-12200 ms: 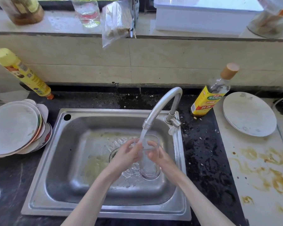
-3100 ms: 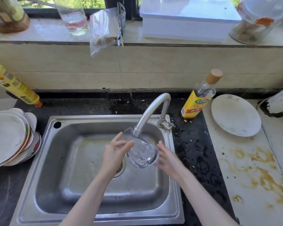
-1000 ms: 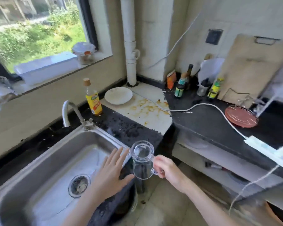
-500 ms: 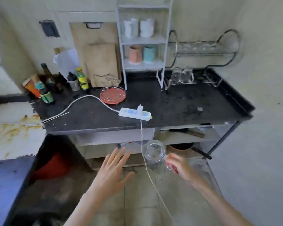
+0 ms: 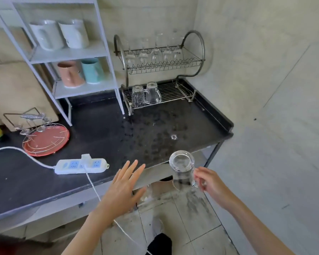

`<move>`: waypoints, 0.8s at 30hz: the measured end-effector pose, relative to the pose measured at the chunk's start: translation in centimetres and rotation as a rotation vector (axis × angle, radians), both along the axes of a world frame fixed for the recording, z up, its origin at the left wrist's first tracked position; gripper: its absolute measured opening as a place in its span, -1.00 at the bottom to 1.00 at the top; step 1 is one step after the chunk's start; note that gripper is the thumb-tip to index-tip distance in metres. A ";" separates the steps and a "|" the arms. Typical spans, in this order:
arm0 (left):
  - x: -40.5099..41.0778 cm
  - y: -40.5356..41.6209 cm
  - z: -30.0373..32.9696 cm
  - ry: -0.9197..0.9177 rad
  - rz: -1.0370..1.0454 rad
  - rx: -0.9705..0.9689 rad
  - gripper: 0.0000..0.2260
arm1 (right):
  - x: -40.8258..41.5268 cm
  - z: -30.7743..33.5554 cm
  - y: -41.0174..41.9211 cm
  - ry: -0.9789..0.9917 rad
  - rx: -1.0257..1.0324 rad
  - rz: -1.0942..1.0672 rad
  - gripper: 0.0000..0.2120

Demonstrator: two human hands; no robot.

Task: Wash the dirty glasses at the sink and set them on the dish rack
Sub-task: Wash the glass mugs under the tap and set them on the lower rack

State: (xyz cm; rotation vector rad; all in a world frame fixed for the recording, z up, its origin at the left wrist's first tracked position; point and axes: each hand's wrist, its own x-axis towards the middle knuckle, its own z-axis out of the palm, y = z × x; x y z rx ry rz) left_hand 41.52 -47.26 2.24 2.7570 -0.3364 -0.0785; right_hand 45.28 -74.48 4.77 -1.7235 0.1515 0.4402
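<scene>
My right hand (image 5: 211, 183) grips the handle of a clear glass mug (image 5: 182, 169), held upside down just off the front edge of the black counter (image 5: 118, 133). My left hand (image 5: 122, 186) hovers with straight, spread fingers over the counter's front edge and holds nothing. At the back of the counter stands a two-tier wire dish rack (image 5: 175, 92). Two clear mugs (image 5: 145, 94) sit upside down on its lower tier. Several stemmed glasses (image 5: 153, 52) stand inverted on its upper tier.
A white power strip (image 5: 81, 165) lies near the counter's front edge, its cable hanging to the floor. A red round tray (image 5: 46, 140) with a wire stand sits to the left. A white shelf (image 5: 68, 54) holding mugs stands left of the rack. A wall closes the right side.
The view has closed in on the counter with the dish rack. My right hand has carried the mug up and forward to the counter's edge. My left hand stays spread.
</scene>
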 end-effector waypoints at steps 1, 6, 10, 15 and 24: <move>2.4 -0.2 -0.5 -0.016 -0.002 -0.014 -0.19 | 2.1 -0.1 -0.2 -0.006 0.009 -0.009 -0.69; 14.1 -1.6 0.8 -0.052 0.007 -0.027 -0.18 | 12.9 1.5 -0.6 -0.022 0.040 -0.032 -0.66; 21.9 -2.5 3.4 -0.052 -0.003 0.029 -0.27 | 20.6 3.9 -1.1 -0.038 0.092 -0.048 -0.67; 29.8 -2.6 5.1 -0.192 0.051 0.132 -0.41 | 29.4 7.6 -1.9 -0.090 0.204 0.002 -0.65; 41.5 -3.2 8.1 -0.355 0.264 0.250 -0.46 | 43.1 13.4 -3.9 -0.186 0.298 0.142 -0.72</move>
